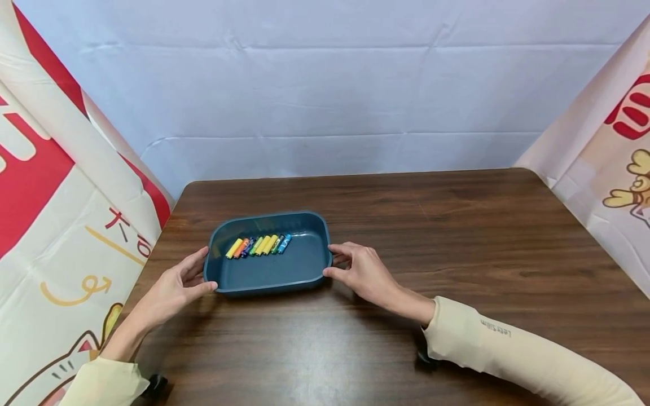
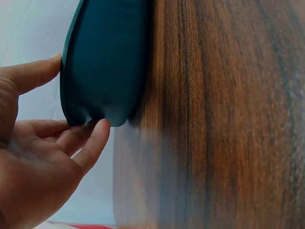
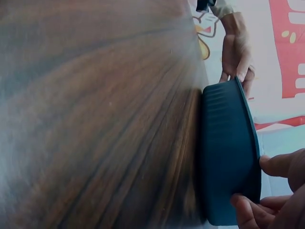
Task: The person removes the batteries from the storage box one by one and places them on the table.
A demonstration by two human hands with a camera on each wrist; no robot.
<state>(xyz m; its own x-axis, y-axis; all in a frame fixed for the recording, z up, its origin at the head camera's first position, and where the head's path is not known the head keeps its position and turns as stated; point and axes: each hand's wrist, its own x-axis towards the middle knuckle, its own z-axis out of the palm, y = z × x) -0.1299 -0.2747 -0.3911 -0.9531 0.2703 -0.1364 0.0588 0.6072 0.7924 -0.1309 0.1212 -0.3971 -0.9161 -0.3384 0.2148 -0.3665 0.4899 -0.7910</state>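
A dark blue plastic tray (image 1: 276, 274) stands on the table with a row of several batteries (image 1: 259, 246) lying side by side in it, yellow, orange, purple, green and blue. At its left end my left hand (image 1: 170, 287) grips the tray, thumb at the near corner of the rim and fingers against the end wall. Opposite, the right hand (image 1: 367, 274) holds the right end between thumb and fingers. In the left wrist view, fingers (image 2: 93, 145) press the tray's outside. The right wrist view has the tray's side wall (image 3: 228, 152) close along the tabletop.
The brown wood-grain table (image 1: 457, 237) extends far to the right of the tray. Behind its back edge hangs a pale cloth (image 1: 325, 90). A printed cloth with red shapes (image 1: 66, 186) borders the left side, and another printed cloth (image 1: 609, 186) the right.
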